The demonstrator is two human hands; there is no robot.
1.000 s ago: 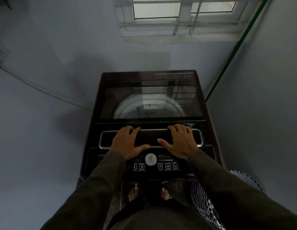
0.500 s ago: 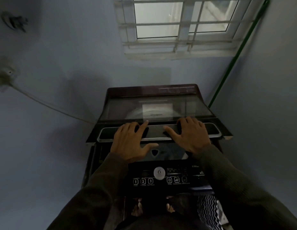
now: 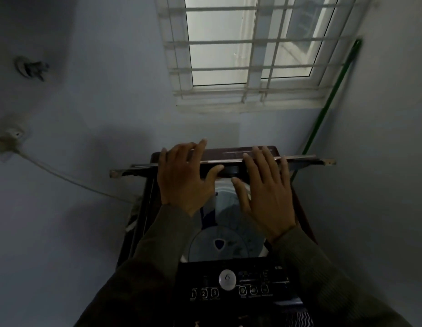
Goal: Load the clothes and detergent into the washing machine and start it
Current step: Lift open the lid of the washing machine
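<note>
Washing machine (image 3: 158, 223): lid (image 3: 299, 159) raised at its rear edge, left hand (image 3: 184, 175) and right hand (image 3: 266, 192) spread flat, fingers curled over it. Drum (image 3: 228, 237) apparently empty. Outstanding: clothes, detergent, start at front control panel (image 3: 238, 284).

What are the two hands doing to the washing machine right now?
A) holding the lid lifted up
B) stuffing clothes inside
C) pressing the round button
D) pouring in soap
A: the left hand and the right hand both rest on the raised lid, with the drum open below and the round button untouched.
</note>
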